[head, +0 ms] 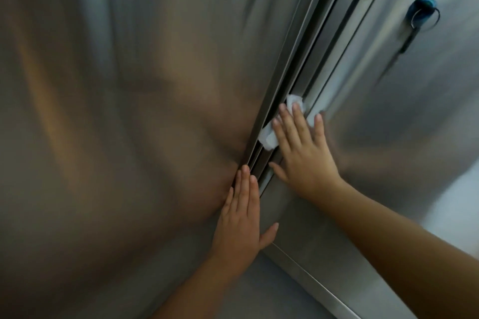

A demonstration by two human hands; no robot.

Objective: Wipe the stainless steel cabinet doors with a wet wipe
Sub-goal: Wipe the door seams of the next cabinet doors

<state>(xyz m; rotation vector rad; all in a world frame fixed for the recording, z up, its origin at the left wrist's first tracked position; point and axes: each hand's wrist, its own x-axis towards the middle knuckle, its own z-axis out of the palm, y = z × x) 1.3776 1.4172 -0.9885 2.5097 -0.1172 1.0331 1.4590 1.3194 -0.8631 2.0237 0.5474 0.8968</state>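
Head view: two stainless steel cabinet doors fill the frame, the broad left door [116, 111] blurred and carrying brownish reflections, the right door [414, 111] brighter. Between them a recessed channel [324, 46] of narrow folded steel ridges runs on a slant from the upper right down toward the hands. The wet wipe [268, 137], white and crumpled, lies across these ridges about halfway down the channel. The right hand [303, 153] presses it flat with straight, spread fingers; bits of wipe show past the fingertips and beside the hand on the left door's side. Its little finger reaches onto the face of the right door and its thumb points down-left over the channel. The left hand [241, 217] holds nothing and lies flat just below, fingers straight and close together. Its fingertips sit at the left door's edge beside the channel, near the right thumb but apart from it, and its thumb is splayed toward the right door. Above the wipe the channel is unobstructed up to the top of the frame. High on the right door, well apart from both hands, a key [421, 11] with a blue cap sticks out of the lock, a metal ring [434, 19] hanging from it. The right door's lower edge [311, 270] runs diagonally under the right forearm.
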